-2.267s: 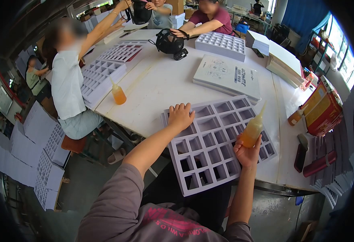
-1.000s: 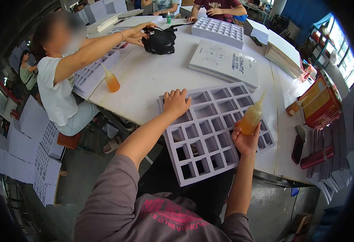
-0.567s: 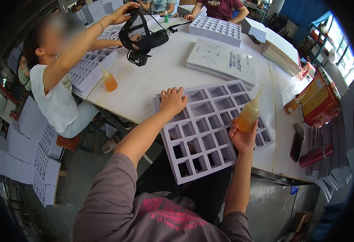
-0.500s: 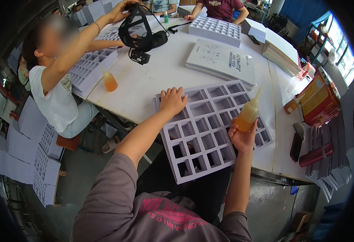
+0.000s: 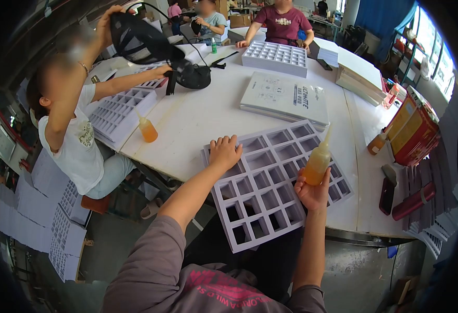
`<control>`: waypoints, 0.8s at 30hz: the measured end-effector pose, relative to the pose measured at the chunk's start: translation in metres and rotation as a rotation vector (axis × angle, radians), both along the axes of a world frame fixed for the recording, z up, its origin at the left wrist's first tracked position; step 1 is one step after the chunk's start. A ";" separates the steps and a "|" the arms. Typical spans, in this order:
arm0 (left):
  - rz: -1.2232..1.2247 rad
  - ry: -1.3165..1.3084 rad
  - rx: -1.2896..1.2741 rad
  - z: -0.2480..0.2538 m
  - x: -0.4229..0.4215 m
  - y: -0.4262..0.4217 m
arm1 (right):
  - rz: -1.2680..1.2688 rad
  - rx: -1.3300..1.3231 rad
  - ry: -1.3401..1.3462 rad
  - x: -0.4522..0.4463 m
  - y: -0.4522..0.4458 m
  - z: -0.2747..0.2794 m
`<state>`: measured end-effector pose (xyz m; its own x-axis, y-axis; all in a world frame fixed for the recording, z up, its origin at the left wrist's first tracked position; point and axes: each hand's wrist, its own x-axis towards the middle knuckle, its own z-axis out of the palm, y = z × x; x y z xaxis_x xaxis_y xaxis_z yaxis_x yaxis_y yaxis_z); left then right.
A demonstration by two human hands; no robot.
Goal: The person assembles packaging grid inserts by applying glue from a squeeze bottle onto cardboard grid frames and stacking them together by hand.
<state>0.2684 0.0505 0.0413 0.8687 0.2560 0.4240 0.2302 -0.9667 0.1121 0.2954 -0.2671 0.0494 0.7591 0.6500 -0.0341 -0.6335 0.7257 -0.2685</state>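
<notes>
A white grid tray [image 5: 271, 237] with many square compartments lies tilted over the near table edge, its front part overhanging my lap. My left hand [image 5: 225, 153] grips the tray's upper left border, fingers bent over the frame. In my right hand [image 5: 312, 195] is a squeeze bottle [image 5: 318, 166] of orange liquid, held upright with its long thin nozzle pointing up. The bottle is above the tray's right side and hides some compartments there. Some of the front compartments show dark through them, as if without a bottom.
Beyond the tray lies a printed white stack [image 5: 284, 99]. Another grid tray [image 5: 274, 58] stands farther back. Left are a second glue-like bottle [image 5: 148, 130] and a co-worker lifting a black mesh headset [image 5: 150, 44]. Right are a red tin [image 5: 414, 128], a small bottle [image 5: 377, 143] and a phone [image 5: 387, 195].
The co-worker's raised hand has moved the headset left and up, tilting it. My view has shifted slightly upward. Both my hands keep their places on the tray and bottle.
</notes>
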 end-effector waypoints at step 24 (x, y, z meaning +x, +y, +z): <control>-0.014 0.052 -0.084 0.006 -0.001 0.000 | -0.049 -0.051 0.029 -0.007 0.005 0.014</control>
<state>0.2670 0.0501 0.0476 0.8925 0.2767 0.3562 0.2246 -0.9575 0.1811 0.2887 -0.2625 0.0630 0.7880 0.6093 -0.0884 -0.6057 0.7416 -0.2883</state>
